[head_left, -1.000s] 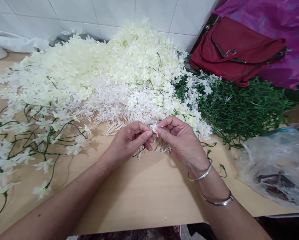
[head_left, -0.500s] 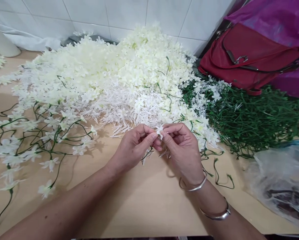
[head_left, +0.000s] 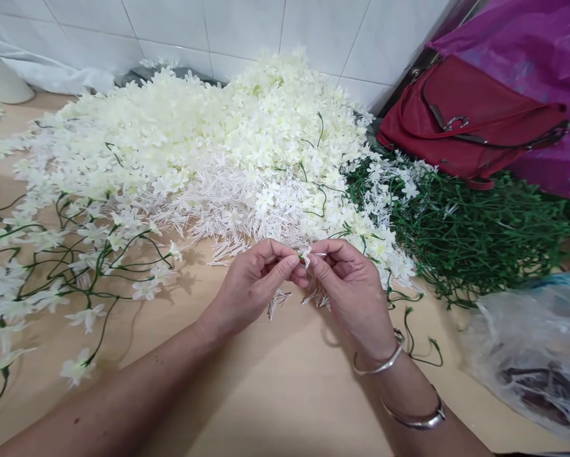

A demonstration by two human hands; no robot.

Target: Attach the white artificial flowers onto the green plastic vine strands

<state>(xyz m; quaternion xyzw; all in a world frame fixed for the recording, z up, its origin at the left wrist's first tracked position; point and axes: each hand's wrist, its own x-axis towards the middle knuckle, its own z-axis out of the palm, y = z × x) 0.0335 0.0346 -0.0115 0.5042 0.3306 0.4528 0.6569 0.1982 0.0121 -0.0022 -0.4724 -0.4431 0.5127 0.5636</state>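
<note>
My left hand (head_left: 256, 282) and my right hand (head_left: 349, 285) meet at their fingertips over the wooden table (head_left: 275, 393), both pinching one small white artificial flower (head_left: 306, 256). A green stem (head_left: 416, 339) trails from under my right hand toward the right. Just beyond my fingers lies a big heap of cream-white flower heads (head_left: 209, 139) with white plastic stamen clusters (head_left: 237, 212) at its front edge. Two silver bangles ring my right wrist.
Finished green vines with white flowers (head_left: 61, 266) spread over the left of the table. A pile of bare green stems (head_left: 475, 231) lies at the right, a red handbag (head_left: 470, 124) behind it, and a clear plastic bag (head_left: 537, 352) at the lower right. White tiles back the table.
Both hands have stayed together on the flower with small finger shifts. The view has drifted a little, and the green stem now shows more clearly to the right of my wrist.
</note>
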